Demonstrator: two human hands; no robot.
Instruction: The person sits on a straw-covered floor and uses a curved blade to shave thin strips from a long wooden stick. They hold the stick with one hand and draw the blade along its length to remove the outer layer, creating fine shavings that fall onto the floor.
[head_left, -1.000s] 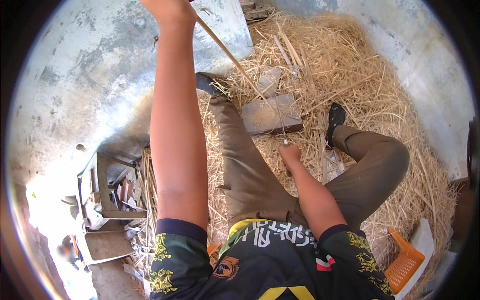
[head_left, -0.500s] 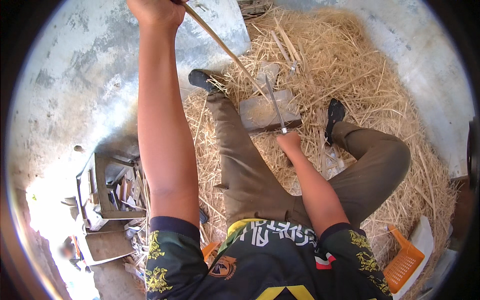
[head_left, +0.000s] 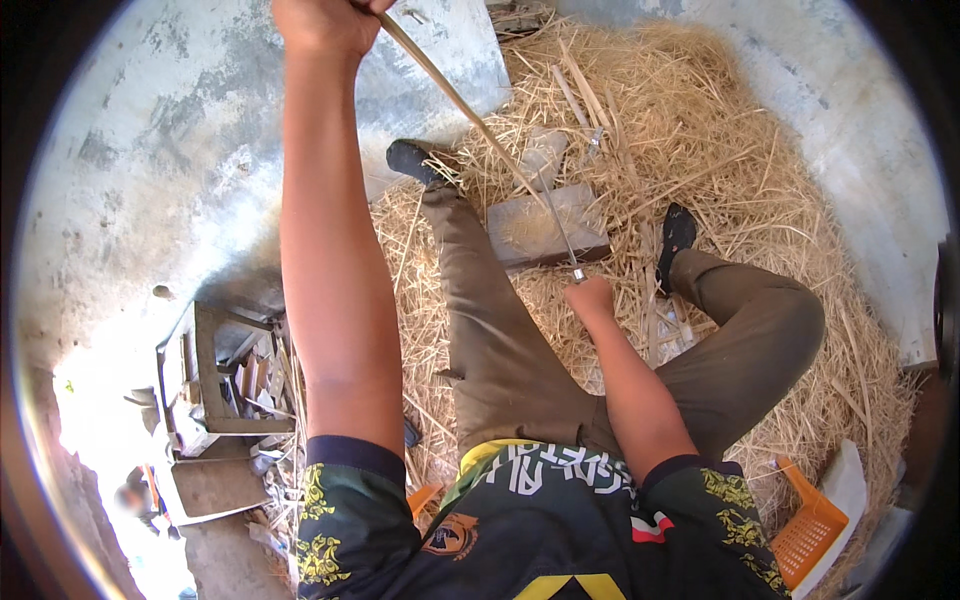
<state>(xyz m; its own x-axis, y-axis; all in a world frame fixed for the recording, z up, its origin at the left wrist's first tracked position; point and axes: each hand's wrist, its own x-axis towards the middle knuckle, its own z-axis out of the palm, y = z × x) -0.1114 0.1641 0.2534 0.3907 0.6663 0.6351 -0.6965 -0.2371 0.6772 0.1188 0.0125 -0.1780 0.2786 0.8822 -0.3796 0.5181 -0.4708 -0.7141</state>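
Note:
My left hand point(head_left: 330, 25), at the top left, is closed round the upper end of a long thin bamboo strip point(head_left: 450, 92). The strip slants down to the right, its lower end over a grey-brown block point(head_left: 512, 236) between my legs. My right hand point(head_left: 590, 300) grips a long narrow knife point(head_left: 562, 232) just on the near side of the block; the fist covers most of the handle. The blade points up and away over the block and meets the strip's lower end, seen nearly edge-on. Whether it cuts into the strip I cannot tell.
Straw-like shavings point(head_left: 690, 110) cover the floor around my legs. Loose split pieces point(head_left: 572, 95) lie beyond the block. An orange perforated plastic piece point(head_left: 805, 535) lies at lower right. At left stands an overturned wooden frame point(head_left: 210, 370) with scraps, beside the wall point(head_left: 170, 150).
The knife has turned, so its blade looks thinner now. Its tip has come to the strip's lower end. My left hand still holds the strip's top; the whole view has shifted slightly.

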